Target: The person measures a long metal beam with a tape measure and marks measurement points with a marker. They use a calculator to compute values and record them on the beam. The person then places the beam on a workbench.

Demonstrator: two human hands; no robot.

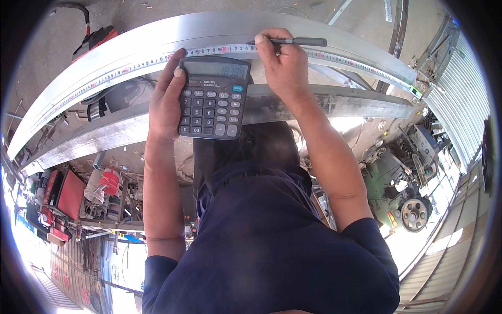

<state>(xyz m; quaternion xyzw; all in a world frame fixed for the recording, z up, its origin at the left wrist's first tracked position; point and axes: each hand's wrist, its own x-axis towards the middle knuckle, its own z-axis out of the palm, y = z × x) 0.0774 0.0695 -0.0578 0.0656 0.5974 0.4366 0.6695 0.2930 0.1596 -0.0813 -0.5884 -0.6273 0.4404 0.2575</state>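
Observation:
My left hand (166,107) is closed on the left side of a dark desktop calculator (214,99), its thumb along the edge and a fingertip reaching the tape measure. Digits show on the calculator's display. In my right hand (285,68) a black marker pen (306,41) is gripped, its tip end pointing left at the tape's upper edge. The tape measure (355,64) is stretched out along a long, bright metal bar (209,27); its case lies at the right end. Fingers of my right hand rest by the tape.
A second, duller metal beam (334,102) runs nearer me, parallel to the first. A red-and-black tool (95,42) lies on the floor at the far left. To the left are a red box (70,193) and a red-banded bucket (108,181); at the right stands a green machine with a wheel (414,214).

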